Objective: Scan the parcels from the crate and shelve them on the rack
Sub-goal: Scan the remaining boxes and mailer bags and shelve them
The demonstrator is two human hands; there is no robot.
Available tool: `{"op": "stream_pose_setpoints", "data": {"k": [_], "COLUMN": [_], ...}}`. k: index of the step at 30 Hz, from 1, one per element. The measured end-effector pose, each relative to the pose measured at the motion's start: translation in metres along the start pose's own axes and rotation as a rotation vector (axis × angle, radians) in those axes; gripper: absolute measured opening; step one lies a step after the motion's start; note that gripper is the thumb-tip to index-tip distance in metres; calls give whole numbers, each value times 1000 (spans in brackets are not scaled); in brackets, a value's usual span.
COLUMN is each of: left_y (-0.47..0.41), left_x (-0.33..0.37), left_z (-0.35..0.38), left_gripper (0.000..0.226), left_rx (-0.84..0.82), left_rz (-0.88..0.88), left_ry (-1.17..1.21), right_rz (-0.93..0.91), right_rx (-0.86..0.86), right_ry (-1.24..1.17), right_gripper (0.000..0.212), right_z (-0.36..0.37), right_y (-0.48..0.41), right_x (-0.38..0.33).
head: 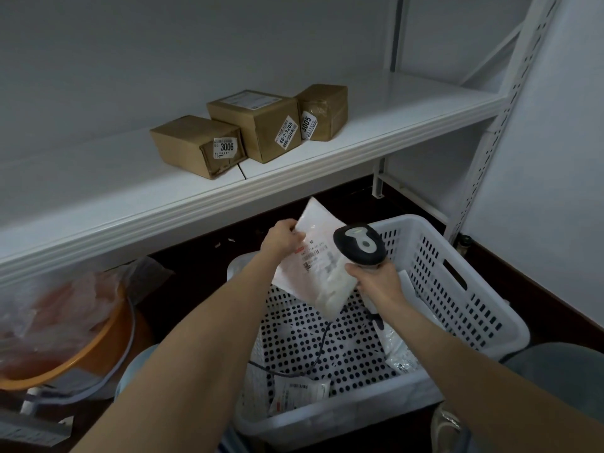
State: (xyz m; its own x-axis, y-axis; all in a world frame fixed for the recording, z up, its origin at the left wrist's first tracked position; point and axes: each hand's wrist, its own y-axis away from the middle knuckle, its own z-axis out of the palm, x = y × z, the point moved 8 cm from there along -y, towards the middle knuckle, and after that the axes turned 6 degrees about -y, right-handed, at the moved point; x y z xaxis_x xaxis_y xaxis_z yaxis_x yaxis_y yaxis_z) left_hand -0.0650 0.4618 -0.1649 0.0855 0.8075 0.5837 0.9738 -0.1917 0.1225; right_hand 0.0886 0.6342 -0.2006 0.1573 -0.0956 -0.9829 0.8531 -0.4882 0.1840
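Ok, labels first. Three brown boxes sit close together in a row on the white rack shelf (pixel 392 119). The left box (pixel 192 142) has a sticker reading "3006", the middle box (pixel 258 125) reads "46-2-3205", and the right box (pixel 327 106) reads "3005". The small print under each number is too small to read. The middle box also has a white label on top, unreadable.

Left hand (pixel 282 241) pinches the upper left edge of a white mailer (pixel 313 273), thumb on its face. It holds the mailer over the crate (pixel 457 289), below the shelf's front lip. The mailer's shipping label shows a red mark and barcodes; the text is blurred.

Right hand (pixel 376 282) grips the handle of a black-and-grey scanner (pixel 359 245), fingers wrapped round it. The scanner head is over the mailer's right side and covers part of the label. The scanner cable (pixel 322 344) drops into the crate.

Crate is white perforated plastic, below the shelf. Two more mailers lie in it. The near mailer (pixel 300 390) has its label partly visible. The right-side mailer (pixel 398 348) is partly hidden by the right forearm.

Left of the crate is an orange basin (pixel 81 354) with a crumpled clear plastic bag (pixel 49 315) on it; contents are hard to make out. A grey rounded thing (pixel 555 371) at bottom right is cut off, can't tell what it is.

Floor (pixel 202 256) is dark and the wall (pixel 163 44) is plain white. A perforated white rack upright (pixel 510 93) stands at right.
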Motion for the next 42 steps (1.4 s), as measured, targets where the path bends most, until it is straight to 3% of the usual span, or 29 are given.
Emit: {"op": "stream_pose_setpoints", "data": {"k": [4,7,12,14,16,18,19,20,22,25,31,36,42], "left_y": [6,14,16,11,8,11,13,17,27,31,25,24,25], "left_x": [24,42,46,39,19,-11,-24,-32,-34,-31,-34,-34,-33], "left_z": [11,14,12,3,-7,-9,-4,3,20,29,29,37,44], "left_gripper": [20,15,18,35,77,109,113,109,78,39,33,30,28], "left_rx": [-166,-263,-296,-173,-32,-4,-38,-116,-305,-271,-68,-22,-8], "left_rz": [198,294,263,204,59,-150,-223,-262,-270,-305,-387,-411,-428], "left_ry": [-95,2,170,214,260,371,427,462,510,640,673,722,734], "right_rz": [32,119,144,139,126,110,104,100,93,56,56,66,81], "right_rx": [23,-7,33,51,71,84,98,115,138,141,40,-29,-20], "right_ry": [-6,-78,-14,-6,-36,-77,-98,-114,-126,-122,-121,-60,-70], "right_gripper": [41,30,15,10,9,7,8,9,8,9,15,4,12], "right_z": [-2,-2,-4,-5,-8,-12,-14,-15,-16,-14,-2,18,30], "right_y": [-10,-10,-16,-20,-23,-26,-28,-30,-33,-32,-15,0,10], "right_x": [-5,-1,-5,-10,-17,-24,-27,-30,-35,-43,-30,-4,3]}}
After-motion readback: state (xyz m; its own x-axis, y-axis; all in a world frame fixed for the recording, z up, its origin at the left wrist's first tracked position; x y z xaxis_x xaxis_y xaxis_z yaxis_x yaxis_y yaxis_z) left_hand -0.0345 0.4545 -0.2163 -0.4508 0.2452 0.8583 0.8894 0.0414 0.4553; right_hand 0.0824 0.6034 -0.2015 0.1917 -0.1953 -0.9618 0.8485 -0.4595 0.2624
